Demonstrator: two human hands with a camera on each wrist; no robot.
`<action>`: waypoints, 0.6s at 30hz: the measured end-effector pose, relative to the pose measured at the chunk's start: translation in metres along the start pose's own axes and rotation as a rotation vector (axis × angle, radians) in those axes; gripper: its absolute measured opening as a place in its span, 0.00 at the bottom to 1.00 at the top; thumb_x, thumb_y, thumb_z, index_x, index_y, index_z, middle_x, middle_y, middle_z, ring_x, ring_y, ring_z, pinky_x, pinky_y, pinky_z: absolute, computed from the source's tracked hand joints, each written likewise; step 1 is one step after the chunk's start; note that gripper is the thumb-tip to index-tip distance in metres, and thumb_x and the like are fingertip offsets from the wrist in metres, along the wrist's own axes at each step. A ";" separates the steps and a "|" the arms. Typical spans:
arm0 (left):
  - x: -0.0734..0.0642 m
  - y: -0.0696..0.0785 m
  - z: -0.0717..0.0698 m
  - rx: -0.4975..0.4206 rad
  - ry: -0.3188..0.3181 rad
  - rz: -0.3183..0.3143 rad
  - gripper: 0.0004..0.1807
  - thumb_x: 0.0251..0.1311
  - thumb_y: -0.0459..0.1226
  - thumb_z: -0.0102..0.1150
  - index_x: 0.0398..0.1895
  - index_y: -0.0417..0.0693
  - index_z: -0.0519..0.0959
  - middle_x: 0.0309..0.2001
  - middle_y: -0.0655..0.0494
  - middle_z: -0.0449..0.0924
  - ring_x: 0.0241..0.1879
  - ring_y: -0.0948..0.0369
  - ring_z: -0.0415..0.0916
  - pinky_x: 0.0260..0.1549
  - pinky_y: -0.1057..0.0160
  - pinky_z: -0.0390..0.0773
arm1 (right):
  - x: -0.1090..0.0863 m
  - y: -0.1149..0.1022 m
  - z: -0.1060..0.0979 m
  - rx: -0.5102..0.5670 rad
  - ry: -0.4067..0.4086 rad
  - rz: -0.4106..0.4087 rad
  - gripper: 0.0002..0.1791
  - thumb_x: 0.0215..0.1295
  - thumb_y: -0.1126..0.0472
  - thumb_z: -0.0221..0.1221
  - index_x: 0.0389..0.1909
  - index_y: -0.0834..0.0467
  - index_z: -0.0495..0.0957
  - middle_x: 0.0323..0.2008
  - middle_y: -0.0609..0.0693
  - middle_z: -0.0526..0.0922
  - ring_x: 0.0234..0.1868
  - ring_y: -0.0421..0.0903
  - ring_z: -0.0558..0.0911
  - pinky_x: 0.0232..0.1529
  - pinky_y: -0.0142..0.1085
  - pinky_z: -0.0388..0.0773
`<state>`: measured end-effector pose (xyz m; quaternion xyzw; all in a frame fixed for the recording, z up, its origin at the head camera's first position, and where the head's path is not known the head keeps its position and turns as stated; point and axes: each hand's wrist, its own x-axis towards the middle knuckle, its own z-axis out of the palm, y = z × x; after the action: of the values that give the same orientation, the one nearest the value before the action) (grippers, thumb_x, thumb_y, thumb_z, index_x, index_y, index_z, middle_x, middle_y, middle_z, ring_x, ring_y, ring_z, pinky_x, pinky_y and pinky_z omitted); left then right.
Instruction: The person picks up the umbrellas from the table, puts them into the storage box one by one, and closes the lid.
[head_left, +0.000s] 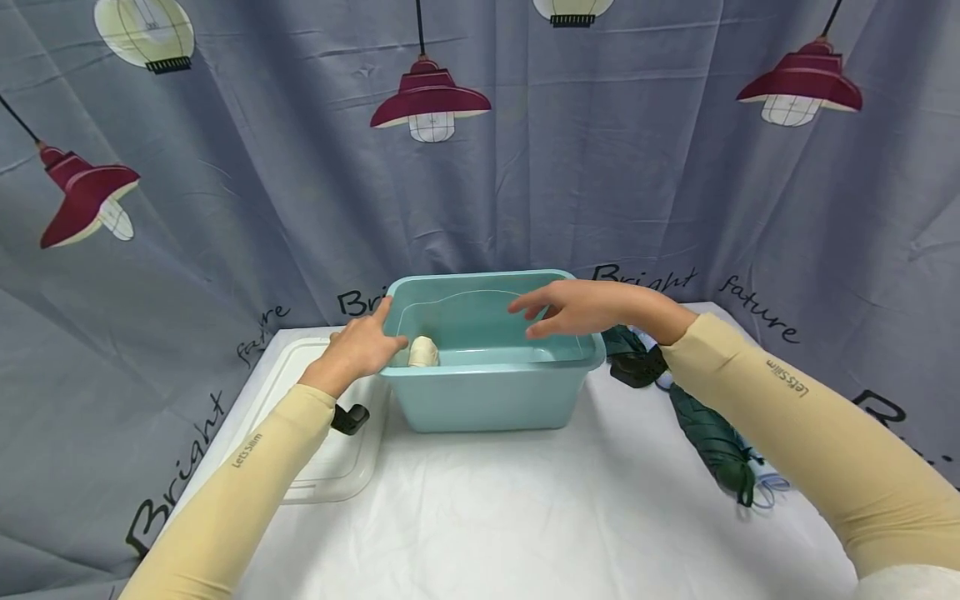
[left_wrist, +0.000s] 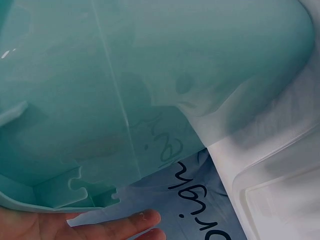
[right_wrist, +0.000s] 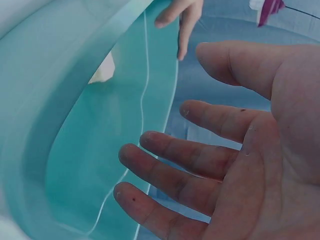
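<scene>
We're likely packing; left grip (head_left: 358, 346) loose at bin (head_left: 483, 402) rim, right grip (head_left: 583, 308) spread, empty. Next probably needs yarn (head_left: 712, 437), table's (head_left: 540, 517) right edge.

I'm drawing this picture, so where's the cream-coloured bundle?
In the head view, the cream-coloured bundle sits inside the teal tub, at its left end, near the left hand.

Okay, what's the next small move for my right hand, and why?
I'd probably bring your right hand to the dark green bundle: the hand looks open and empty over the teal bin, which holds a cream roll, while the bundle lies outside it.
</scene>
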<state>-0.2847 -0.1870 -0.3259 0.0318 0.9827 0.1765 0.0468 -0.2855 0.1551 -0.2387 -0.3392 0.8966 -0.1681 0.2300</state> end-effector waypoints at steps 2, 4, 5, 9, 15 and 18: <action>0.000 0.001 0.000 0.000 0.001 0.004 0.48 0.67 0.54 0.49 0.83 0.54 0.38 0.75 0.35 0.58 0.73 0.38 0.59 0.64 0.27 0.53 | -0.008 0.005 0.000 0.016 0.012 0.001 0.31 0.75 0.49 0.55 0.76 0.47 0.63 0.70 0.54 0.72 0.68 0.55 0.75 0.64 0.50 0.73; 0.001 0.001 0.000 0.002 0.001 0.010 0.48 0.67 0.54 0.48 0.83 0.54 0.38 0.75 0.35 0.58 0.73 0.38 0.59 0.64 0.26 0.53 | -0.015 0.010 0.000 0.033 0.025 -0.005 0.31 0.76 0.49 0.54 0.76 0.48 0.63 0.70 0.55 0.72 0.68 0.56 0.74 0.64 0.50 0.73; 0.001 0.002 0.000 0.001 0.001 0.014 0.48 0.67 0.54 0.48 0.83 0.54 0.38 0.76 0.35 0.58 0.73 0.37 0.59 0.64 0.26 0.53 | -0.019 0.012 0.000 0.037 0.031 -0.008 0.30 0.76 0.49 0.54 0.76 0.49 0.63 0.70 0.55 0.71 0.68 0.56 0.74 0.64 0.51 0.73; 0.000 0.002 0.000 -0.003 0.000 0.011 0.47 0.68 0.54 0.47 0.83 0.54 0.37 0.76 0.35 0.57 0.74 0.37 0.57 0.65 0.26 0.51 | -0.030 0.019 -0.002 0.026 0.055 -0.011 0.30 0.76 0.50 0.54 0.76 0.49 0.64 0.70 0.54 0.71 0.69 0.56 0.74 0.64 0.53 0.72; -0.004 0.000 0.000 -0.007 -0.005 -0.004 0.47 0.68 0.54 0.46 0.83 0.53 0.37 0.76 0.34 0.56 0.74 0.37 0.57 0.64 0.27 0.52 | -0.043 0.026 -0.004 0.021 0.061 0.004 0.31 0.76 0.48 0.54 0.76 0.48 0.63 0.72 0.53 0.69 0.69 0.54 0.72 0.65 0.55 0.70; -0.004 0.001 0.000 -0.008 -0.005 0.009 0.47 0.68 0.54 0.46 0.83 0.53 0.37 0.76 0.34 0.56 0.74 0.37 0.57 0.64 0.27 0.52 | -0.054 0.033 -0.004 0.020 0.084 0.023 0.31 0.75 0.48 0.55 0.76 0.49 0.63 0.71 0.54 0.70 0.68 0.54 0.73 0.64 0.56 0.70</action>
<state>-0.2812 -0.1863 -0.3255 0.0367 0.9817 0.1807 0.0485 -0.2694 0.2160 -0.2349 -0.3192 0.9075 -0.1888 0.1973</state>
